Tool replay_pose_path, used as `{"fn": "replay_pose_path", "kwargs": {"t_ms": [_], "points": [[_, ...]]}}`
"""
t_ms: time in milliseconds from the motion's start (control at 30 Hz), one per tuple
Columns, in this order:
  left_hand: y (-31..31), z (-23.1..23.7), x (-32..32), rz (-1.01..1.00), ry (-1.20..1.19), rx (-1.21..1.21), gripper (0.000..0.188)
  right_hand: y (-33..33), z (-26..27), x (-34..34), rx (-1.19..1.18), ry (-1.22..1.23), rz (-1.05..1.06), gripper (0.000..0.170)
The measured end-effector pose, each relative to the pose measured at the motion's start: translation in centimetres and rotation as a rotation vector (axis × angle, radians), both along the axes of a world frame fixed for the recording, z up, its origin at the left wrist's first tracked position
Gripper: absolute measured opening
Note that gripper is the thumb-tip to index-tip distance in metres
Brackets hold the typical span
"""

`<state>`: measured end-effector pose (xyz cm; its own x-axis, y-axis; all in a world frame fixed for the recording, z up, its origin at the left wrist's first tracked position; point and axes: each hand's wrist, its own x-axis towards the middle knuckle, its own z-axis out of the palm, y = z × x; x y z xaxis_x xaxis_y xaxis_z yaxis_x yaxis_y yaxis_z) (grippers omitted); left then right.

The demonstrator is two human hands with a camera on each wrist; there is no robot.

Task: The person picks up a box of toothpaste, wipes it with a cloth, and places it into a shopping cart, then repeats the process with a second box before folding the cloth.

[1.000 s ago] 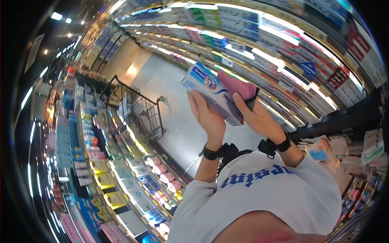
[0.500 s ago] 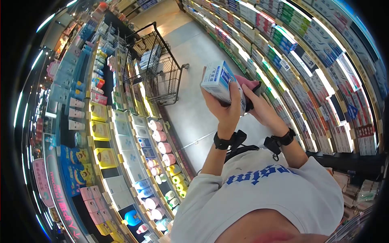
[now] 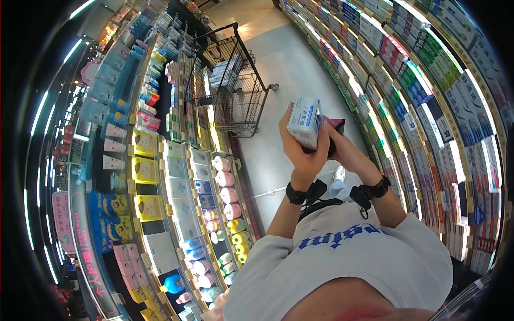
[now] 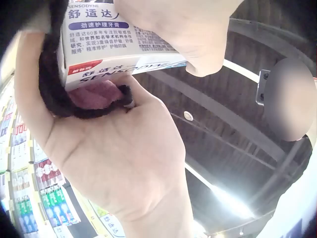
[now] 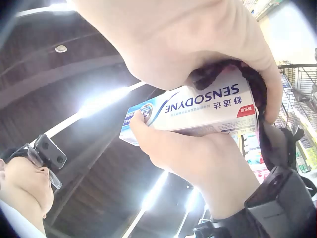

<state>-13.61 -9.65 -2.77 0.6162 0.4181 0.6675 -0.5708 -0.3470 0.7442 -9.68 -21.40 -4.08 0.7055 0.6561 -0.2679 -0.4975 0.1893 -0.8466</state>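
A white and blue Sensodyne toothpaste box (image 3: 304, 120) is held up in front of the chest, its end panel facing the head camera. My left hand (image 3: 301, 160) grips the box, fingers on its far side and thumb on the near side. My right hand (image 3: 356, 160) holds a soft pink piece with black edging (image 3: 337, 124) against the box's right side. In the left wrist view, the pink fabric (image 4: 96, 94) lies between the right palm and the box, and printed text shows on the box face (image 4: 104, 34). Part of the fabric is hidden inside the right hand.
A black wire shopping cart (image 3: 265, 92) with packages in it (image 3: 226, 70) stands ahead in the aisle. Shelves of toothpaste boxes (image 3: 439, 59) line the right side. On the left are shelves with yellow packs (image 3: 147, 207) and pink bottles (image 3: 230, 195).
The box has turned from its long printed side to its end panel, and come slightly nearer the chest. The head view has swung, so the cart appears farther right.
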Motion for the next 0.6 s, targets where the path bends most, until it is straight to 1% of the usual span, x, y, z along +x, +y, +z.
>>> {"fn": "replay_pose_path", "kwargs": {"t_ms": [100,200,300,433,533,600], "points": [[-1.0,0.6,4.8,0.037,-0.046,0.144,0.066,-1.2,0.1,4.9,0.041,-0.028,0.022,0.067],[-2.5,0.8,9.5,0.018,-0.011,0.156,0.066,-2.7,0.4,9.8,0.074,-0.043,0.005,0.068],[-4.0,2.3,13.9,-0.012,-0.086,0.208,0.066,-4.6,0.9,14.0,0.073,-0.076,-0.018,0.067],[-5.4,2.5,18.2,-0.051,-0.036,0.185,0.066,-6.0,0.8,18.2,0.077,-0.099,-0.028,0.066],[-5.2,2.3,20.9,-0.031,0.030,0.235,0.069,-6.4,1.7,20.7,0.140,-0.081,0.011,0.065],[-5.6,2.8,23.3,-0.015,-0.042,0.078,0.065,-6.2,1.8,22.8,0.138,-0.088,0.040,0.065]]}}
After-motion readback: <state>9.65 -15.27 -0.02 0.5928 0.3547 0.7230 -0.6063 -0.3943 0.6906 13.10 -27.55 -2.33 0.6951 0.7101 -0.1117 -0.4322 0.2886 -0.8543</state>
